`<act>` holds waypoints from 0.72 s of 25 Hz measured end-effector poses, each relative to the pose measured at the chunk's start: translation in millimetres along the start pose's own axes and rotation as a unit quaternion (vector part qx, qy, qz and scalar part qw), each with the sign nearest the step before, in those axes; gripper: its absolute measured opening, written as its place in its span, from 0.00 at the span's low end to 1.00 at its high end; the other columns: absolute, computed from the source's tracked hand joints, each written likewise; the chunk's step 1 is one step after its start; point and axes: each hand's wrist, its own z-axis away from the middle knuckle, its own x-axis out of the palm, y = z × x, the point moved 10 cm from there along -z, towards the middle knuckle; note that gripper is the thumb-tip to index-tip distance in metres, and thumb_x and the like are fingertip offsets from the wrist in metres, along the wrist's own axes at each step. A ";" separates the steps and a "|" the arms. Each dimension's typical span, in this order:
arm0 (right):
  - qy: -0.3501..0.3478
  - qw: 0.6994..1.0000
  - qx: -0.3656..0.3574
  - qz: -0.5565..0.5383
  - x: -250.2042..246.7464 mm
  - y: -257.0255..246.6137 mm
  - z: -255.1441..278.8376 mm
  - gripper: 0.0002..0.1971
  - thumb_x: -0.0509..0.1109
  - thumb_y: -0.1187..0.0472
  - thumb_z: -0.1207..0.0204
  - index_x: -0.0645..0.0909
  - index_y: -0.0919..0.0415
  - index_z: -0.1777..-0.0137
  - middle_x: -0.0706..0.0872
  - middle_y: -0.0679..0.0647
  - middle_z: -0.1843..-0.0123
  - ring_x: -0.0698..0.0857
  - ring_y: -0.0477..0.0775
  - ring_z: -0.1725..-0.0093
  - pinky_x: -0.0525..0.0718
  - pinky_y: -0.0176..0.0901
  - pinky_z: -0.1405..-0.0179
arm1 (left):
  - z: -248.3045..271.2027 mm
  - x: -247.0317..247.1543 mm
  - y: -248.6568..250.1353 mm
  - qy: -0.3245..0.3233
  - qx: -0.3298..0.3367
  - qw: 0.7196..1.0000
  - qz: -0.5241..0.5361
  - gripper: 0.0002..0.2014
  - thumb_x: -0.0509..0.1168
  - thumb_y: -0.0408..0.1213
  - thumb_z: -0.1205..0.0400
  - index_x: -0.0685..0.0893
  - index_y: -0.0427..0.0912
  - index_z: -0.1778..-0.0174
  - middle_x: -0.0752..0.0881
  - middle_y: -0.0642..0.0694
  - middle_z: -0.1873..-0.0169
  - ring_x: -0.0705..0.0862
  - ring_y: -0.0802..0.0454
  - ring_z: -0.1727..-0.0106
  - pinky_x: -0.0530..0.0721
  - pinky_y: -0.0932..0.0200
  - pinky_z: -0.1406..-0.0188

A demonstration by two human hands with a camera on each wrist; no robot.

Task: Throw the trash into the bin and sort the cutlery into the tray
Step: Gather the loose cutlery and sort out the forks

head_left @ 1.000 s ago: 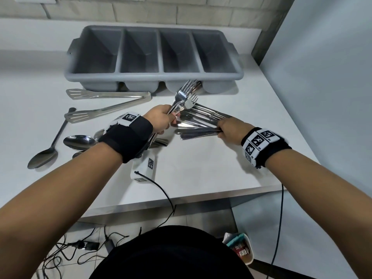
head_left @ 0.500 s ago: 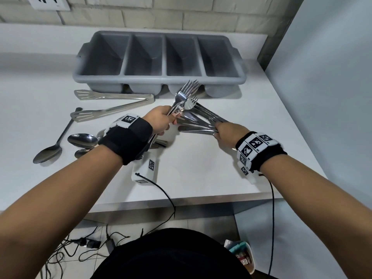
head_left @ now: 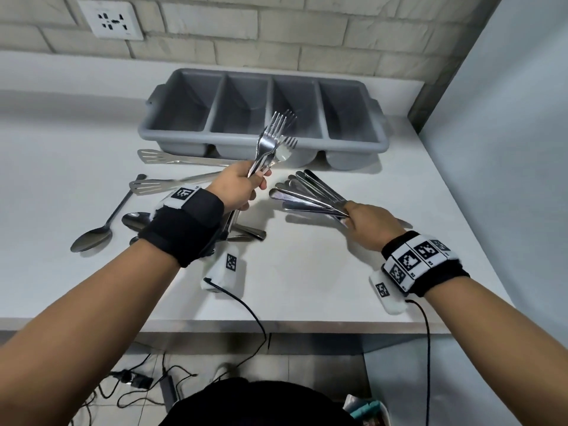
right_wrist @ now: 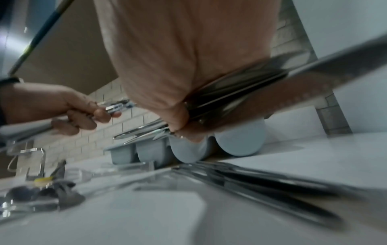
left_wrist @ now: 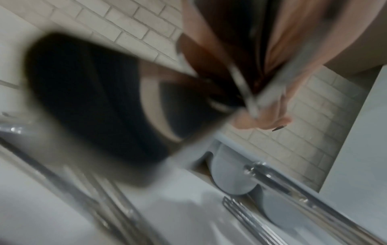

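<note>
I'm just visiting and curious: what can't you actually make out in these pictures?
- Head view: the right hand covers the working ends of its fanned steel cutlery bundle, so knives or not is unclear.
- Left wrist view: motion blur smears the grey four-compartment plastic tray.
- Head view: the bottom edge cuts off the white bin.

- The left hand (head_left: 238, 187) is raised above the counter (head_left: 307, 272), fingers curled round a bunch of forks (head_left: 272, 139) held by the handles, tines pointing up and away from the person.
- The left forearm reaches forward from the near edge of the counter, with a black band round its wrist.
- The right hand (head_left: 365, 224) is to the right of the left and lower over the counter, fingers pinching a fan of cutlery handles (head_left: 307, 195) that spread toward the left hand.
- The two hands are apart, not touching.
- The right forearm comes in from the counter's near right corner, its wrist wrapped in a patterned band.
</note>
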 end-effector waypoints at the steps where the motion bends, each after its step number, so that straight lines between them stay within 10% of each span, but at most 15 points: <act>1: 0.004 1.000 0.005 -0.026 -5.6 -1.6 1.9 0.15 0.56 0.61 0.19 0.72 0.66 0.36 0.85 0.66 0.40 0.83 0.67 0.41 0.77 0.51 0.50 | 0.0 -8.7 1.3 0.007 0.002 1.000 0.009 0.09 0.52 0.32 0.13 0.77 0.43 0.50 0.76 0.52 0.68 0.66 0.55 0.75 0.64 0.71 0.87; 6: 0.068 0.975 0.003 -0.210 -51.3 -21.7 -1.0 0.09 0.57 0.63 0.18 0.75 0.66 0.45 0.85 0.63 0.49 0.82 0.63 0.47 0.78 0.50 0.47 | -12.0 -70.2 15.9 0.063 0.021 0.994 0.089 0.14 0.52 0.31 0.13 0.78 0.48 0.60 0.75 0.51 0.70 0.68 0.63 0.84 0.62 0.75 0.88; 9: 0.090 0.936 0.004 -0.340 -83.2 -48.9 -24.2 0.06 0.56 0.65 0.17 0.74 0.58 0.53 0.77 0.47 0.65 0.76 0.50 0.61 0.71 0.41 0.60 | -26.6 -108.3 18.7 0.079 0.015 0.990 0.116 0.14 0.52 0.31 0.13 0.78 0.48 0.60 0.75 0.51 0.69 0.69 0.65 0.86 0.64 0.75 0.90; 18: 0.066 0.832 0.076 -0.545 -113.0 -118.7 -142.3 0.19 0.55 0.66 0.16 0.72 0.57 0.71 0.76 0.50 0.78 0.74 0.41 0.82 0.72 0.29 0.79 | -105.1 -183.5 5.3 0.060 -0.104 0.976 0.179 0.15 0.49 0.26 0.14 0.74 0.40 0.65 0.78 0.49 0.78 0.66 0.64 0.92 0.62 0.74 0.93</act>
